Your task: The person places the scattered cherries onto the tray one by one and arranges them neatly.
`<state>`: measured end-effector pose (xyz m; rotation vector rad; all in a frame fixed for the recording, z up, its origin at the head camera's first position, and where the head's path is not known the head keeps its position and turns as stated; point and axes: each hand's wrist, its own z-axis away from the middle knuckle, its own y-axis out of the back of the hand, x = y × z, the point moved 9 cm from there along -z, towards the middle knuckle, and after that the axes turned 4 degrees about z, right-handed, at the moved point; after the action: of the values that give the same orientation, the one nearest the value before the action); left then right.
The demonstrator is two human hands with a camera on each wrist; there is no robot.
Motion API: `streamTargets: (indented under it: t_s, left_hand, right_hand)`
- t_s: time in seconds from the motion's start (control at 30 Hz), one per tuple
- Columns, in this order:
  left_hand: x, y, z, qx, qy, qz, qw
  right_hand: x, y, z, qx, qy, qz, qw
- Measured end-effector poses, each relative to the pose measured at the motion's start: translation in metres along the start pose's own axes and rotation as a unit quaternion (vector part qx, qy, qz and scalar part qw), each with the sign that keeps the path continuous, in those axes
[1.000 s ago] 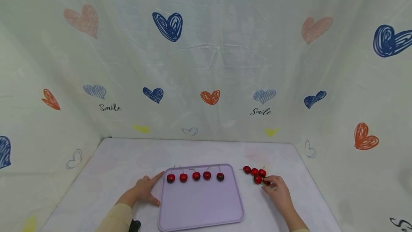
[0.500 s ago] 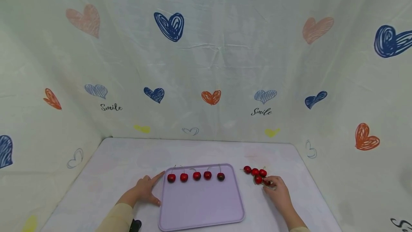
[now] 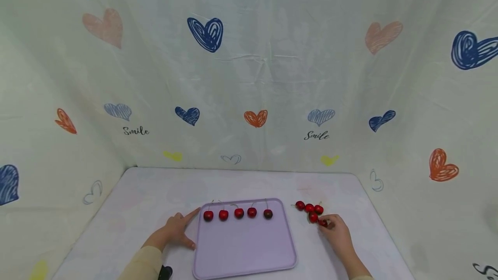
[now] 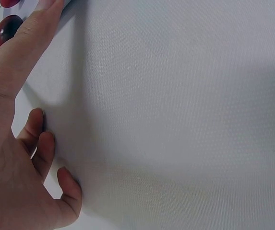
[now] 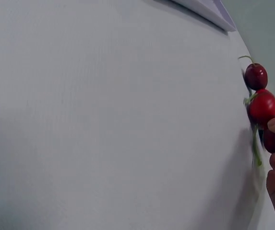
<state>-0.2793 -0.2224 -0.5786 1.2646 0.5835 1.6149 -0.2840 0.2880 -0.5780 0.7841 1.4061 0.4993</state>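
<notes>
A lilac tray lies on the table, with a row of several red cherries along its far side, stems toward the rim. My left hand rests at the tray's left edge, index finger and thumb spread against it. In the left wrist view the other fingers hang loosely curled. To the right of the tray, my right hand pinches a dark red cherry between thumb and fingers. Right beside it sits a small cluster of cherries, partly hidden by the hand in the right wrist view.
The white table runs back to a pale curtain printed with hearts and the word "Smile". A small black object lies near the left forearm at the front edge of view.
The head view has shifted slightly. My right fingers have drawn the dark cherry a little apart from the cluster, toward me. The left hand stays at the tray's edge.
</notes>
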Motion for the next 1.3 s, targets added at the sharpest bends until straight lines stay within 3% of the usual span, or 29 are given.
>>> streamTargets:
  t_s: [0.1, 0.33, 0.77, 1.07, 1.3]
  left_hand:
    - [-0.002, -0.002, 0.0, 0.0, 0.002, 0.005, 1.0]
    - [-0.005, -0.003, -0.001, 0.003, 0.007, 0.007, 0.9999]
    - [0.002, 0.001, 0.005, 0.007, 0.001, 0.006, 1.0]
    - [0.003, 0.003, 0.006, 0.003, 0.005, 0.008, 1.0]
    - [0.003, 0.002, 0.005, 0.002, 0.01, 0.008, 0.9999]
  right_hand:
    - [-0.009, 0.002, 0.003, 0.011, 0.009, -0.02, 1.0]
    - [-0.045, -0.004, 0.012, 0.026, 0.08, -0.084, 0.993]
    - [-0.089, -0.03, 0.025, -0.02, 0.078, -0.222, 0.972]
    - [-0.114, -0.05, 0.036, -0.042, 0.091, -0.255, 0.962]
    - [-0.133, -0.065, 0.045, -0.063, 0.084, -0.261, 0.96]
